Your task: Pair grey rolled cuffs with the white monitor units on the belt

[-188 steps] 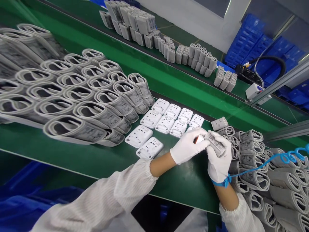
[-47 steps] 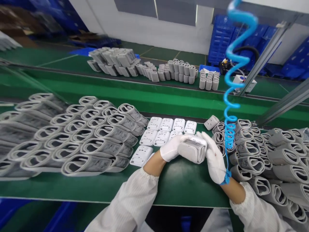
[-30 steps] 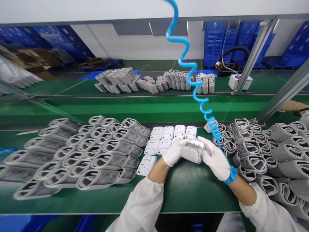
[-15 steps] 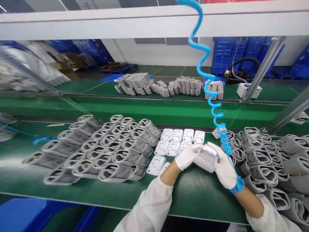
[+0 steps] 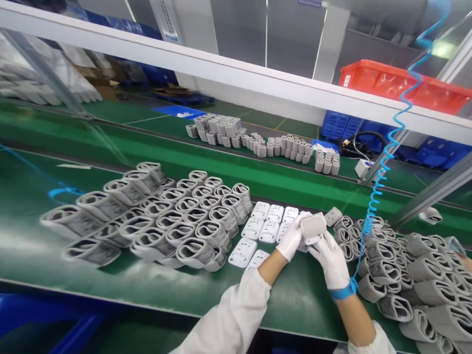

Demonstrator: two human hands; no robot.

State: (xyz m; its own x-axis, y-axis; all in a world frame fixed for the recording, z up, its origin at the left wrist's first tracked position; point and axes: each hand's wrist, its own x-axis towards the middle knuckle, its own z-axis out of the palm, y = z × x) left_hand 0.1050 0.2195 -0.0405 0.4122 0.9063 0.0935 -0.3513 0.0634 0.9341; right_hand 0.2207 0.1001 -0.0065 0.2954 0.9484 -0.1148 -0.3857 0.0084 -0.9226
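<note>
Grey cuff (image 5: 313, 226) held above tabletop (image 5: 302, 300) between left hand (image 5: 291, 241) and right hand (image 5: 332, 260), both grips narrow around its sides. Work appears midway: one cuff in hand; white units (image 5: 269, 231) lie in rows beside left hand, seemingly awaiting handling; rolled cuffs fill left stack (image 5: 210, 253) and right stack (image 5: 387, 273), which of them finished not discernible. Tabletop green, glossy. Background: far rolls (image 5: 221, 130), white rail (image 5: 236, 73), red bin (image 5: 398, 83), blue crates (image 5: 332, 125).

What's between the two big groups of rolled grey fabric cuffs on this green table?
In the head view: flat white plastic devices, plus the white-gloved left hand and right hand holding a folded grey fabric cuff.
</note>
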